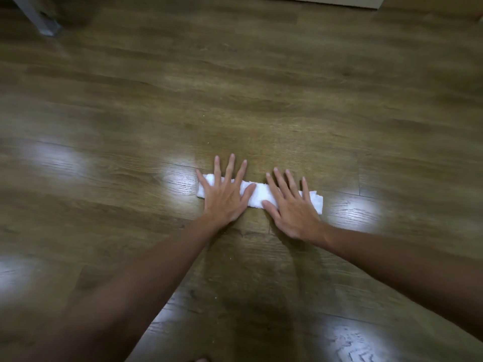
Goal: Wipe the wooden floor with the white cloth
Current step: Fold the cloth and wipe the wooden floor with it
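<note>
- No brand, label or writing can be read anywhere in the view.
- The brown wood-grain plank floor (261,105) fills nearly the whole view; its boards run roughly side to side, with thin dark seams between them and a visible streaked grain.
- The floor has a glossy finish: several soft white patches of reflected light (180,178) sit on it, to the left and right of the hands and near the bottom corners.
- A few tiny pale specks (208,143) lie on the boards beyond the hands.
- At the top left stands a grey, square-edged metal furniture leg (39,17), blurred.
- At the top edge a pale flat board or panel (321,0) meets the floor; what it is cannot be told.
- The white, nubbly, long folded cloth (257,193) lies flat on the floor in the middle of the view, stretched crosswise under both hands.
- The left hand (226,194) rests palm-down on the cloth's left part, fingers straight and spread, fingertips reaching onto the floor past it.
- The right hand (292,205) lies palm-down on the cloth's right part, fingers likewise straight and splayed, gripping nothing.
- Both bare forearms reach in from the bottom corners.
</note>
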